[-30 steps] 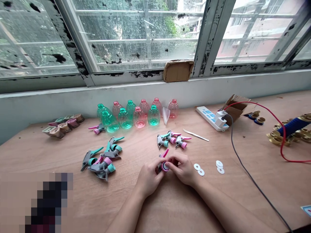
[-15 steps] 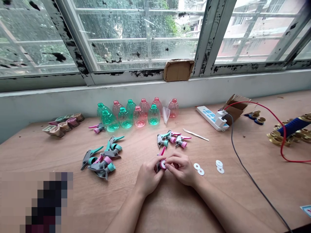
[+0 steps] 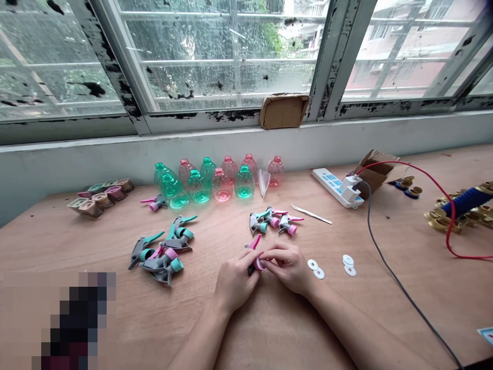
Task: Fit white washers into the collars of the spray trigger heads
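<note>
Our left hand point(image 3: 234, 280) and right hand point(image 3: 288, 268) are closed together around a trigger sprayer head point(image 3: 251, 266) over the middle of the wooden desk point(image 3: 277, 329). The fingertips point(image 3: 269, 253) of the right hand pinch at its pink collar point(image 3: 259, 264), and its pink trigger point(image 3: 254, 242) sticks up beyond our left fingers. Just right of our right hand lie white washers point(image 3: 313, 264), with more point(image 3: 348, 260) farther along. Ahead of our hands sit two more sprayer heads point(image 3: 269, 221), and steel tweezers point(image 3: 311, 214) lie beside them. To our left is a heap of grey and teal sprayer heads point(image 3: 159, 254). Green and pink plastic bottles point(image 3: 204, 182) stand in a row below the window, and a white power strip point(image 3: 337, 187) lies to our right, with a red cable point(image 3: 431, 180) and a dark cable point(image 3: 396, 277) running across the desk.
</note>
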`<state>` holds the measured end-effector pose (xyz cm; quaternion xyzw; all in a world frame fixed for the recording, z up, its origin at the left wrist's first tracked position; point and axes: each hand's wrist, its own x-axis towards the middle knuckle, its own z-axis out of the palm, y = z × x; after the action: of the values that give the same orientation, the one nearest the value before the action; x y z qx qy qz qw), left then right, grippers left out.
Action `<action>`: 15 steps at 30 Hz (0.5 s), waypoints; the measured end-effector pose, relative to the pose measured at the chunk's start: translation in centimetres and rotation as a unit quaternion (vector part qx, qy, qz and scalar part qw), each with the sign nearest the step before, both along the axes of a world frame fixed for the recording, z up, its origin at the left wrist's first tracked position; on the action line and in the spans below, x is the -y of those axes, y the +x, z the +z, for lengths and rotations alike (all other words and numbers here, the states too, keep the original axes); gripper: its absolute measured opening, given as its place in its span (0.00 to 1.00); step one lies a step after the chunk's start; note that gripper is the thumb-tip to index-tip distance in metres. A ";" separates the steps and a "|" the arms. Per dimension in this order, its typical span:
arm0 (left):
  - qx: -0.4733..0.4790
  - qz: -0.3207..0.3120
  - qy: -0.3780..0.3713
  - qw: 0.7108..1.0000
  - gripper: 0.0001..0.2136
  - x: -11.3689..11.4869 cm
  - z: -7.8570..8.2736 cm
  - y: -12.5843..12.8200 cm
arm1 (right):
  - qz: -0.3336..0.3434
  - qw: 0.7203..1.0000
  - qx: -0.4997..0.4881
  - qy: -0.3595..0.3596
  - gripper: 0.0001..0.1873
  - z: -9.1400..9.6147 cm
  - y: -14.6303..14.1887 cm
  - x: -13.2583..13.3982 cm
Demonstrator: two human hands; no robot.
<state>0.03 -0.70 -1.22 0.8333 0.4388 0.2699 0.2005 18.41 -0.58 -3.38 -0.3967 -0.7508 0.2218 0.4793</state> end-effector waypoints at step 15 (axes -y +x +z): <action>0.025 0.006 -0.004 1.000 0.19 -0.1 0.3 0.1 | 0.014 0.999 0.001 0.030 0.08 0.4 -0.2 0.2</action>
<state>0.17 -0.63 -0.95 0.8225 0.4400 0.2903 0.2137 18.18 -0.77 -2.94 -0.3718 -0.7628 0.2057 0.4874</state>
